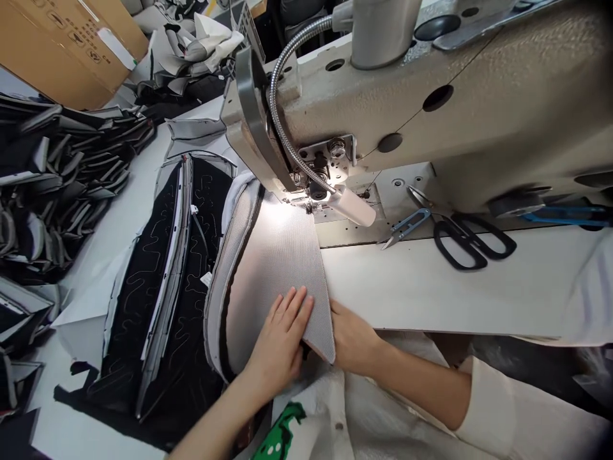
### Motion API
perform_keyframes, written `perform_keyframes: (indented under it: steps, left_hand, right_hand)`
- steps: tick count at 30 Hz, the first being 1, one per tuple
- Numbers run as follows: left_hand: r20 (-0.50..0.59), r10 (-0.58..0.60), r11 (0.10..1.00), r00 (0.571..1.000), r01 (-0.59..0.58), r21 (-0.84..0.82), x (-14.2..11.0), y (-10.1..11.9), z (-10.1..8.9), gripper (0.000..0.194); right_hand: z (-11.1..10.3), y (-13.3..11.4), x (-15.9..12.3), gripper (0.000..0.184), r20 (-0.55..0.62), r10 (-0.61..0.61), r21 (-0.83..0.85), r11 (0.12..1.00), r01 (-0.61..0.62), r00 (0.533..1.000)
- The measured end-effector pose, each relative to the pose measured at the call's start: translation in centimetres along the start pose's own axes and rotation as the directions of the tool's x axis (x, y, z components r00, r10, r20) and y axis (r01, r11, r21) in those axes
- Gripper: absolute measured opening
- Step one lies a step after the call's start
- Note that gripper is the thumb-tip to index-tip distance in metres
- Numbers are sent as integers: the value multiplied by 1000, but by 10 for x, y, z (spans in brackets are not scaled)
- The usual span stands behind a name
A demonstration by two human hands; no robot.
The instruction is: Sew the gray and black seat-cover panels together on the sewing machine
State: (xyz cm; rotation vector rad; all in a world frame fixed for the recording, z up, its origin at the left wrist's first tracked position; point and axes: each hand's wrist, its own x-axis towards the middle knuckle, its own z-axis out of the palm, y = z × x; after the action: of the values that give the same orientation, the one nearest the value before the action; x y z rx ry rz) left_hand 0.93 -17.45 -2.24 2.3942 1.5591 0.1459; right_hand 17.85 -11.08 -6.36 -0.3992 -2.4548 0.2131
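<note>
A light grey mesh fabric panel [275,255] runs from the needle area of a sewing machine [330,108] down to the front of the table. My left hand [280,338] lies on its lower part, fingers stretched out over the surface. At the panel's lower right edge is my right hand [354,338], its fingers hidden beneath the fabric, so I cannot tell whether they grip it. The panel's dark-edged left border curves beside my left hand. A small white lamp [354,207] on a flexible metal hose lights the needle area.
Black scissors [474,241] and blue thread snips [407,228] lie right of the needle. Black padded pieces with stitched lines [148,275] lie left of the panel. Stacks of dark and grey pieces [62,185] fill the far left. A cardboard box [67,51] stands behind.
</note>
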Motion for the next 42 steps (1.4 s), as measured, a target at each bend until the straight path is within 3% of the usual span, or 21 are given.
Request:
perform_keyframes:
  steps: [3,5,7,10,16,24,28,35,42]
  left_hand:
    - [-169,-98,992,981,111,67,-19,-25,14,93]
    - [-206,-133,985,970,153,83,-19,-43,10,93]
    - [-189,-141,985,972,157,77,-14,-53,1,90]
    - [-134,-86,995,987,93,46,-1,-50,-10,84]
    - [-111,22,989,994,-6,147,22,-35,-3,67]
    - [-105,-23,967,994,48,250,54,-42,-8,70]
    - [-90,-53,952,994,78,295,69,-49,-15,71]
    - [-96,-22,954,995,50,297,88,-67,-23,69]
    - [-104,12,934,994,26,355,113,-85,-31,68]
  right_hand:
    - [3,-4,3,24,1,-16,-17,1000,16,1000]
    - [2,-6,4,19,-1,-16,-52,999,16,1000]
    - [1,-9,5,17,-16,-28,-93,995,27,999]
    - [1,-12,5,16,-56,-49,-129,991,41,997]
    - [-2,-9,4,20,-72,-69,-221,974,51,995]
    - [-9,2,-6,27,48,-155,-176,971,161,987]
    - [-13,6,-8,28,67,-118,-165,978,128,991]
    - [-19,18,0,31,167,-59,-177,980,88,984]
    - [-16,35,14,35,188,-26,-209,976,65,982]
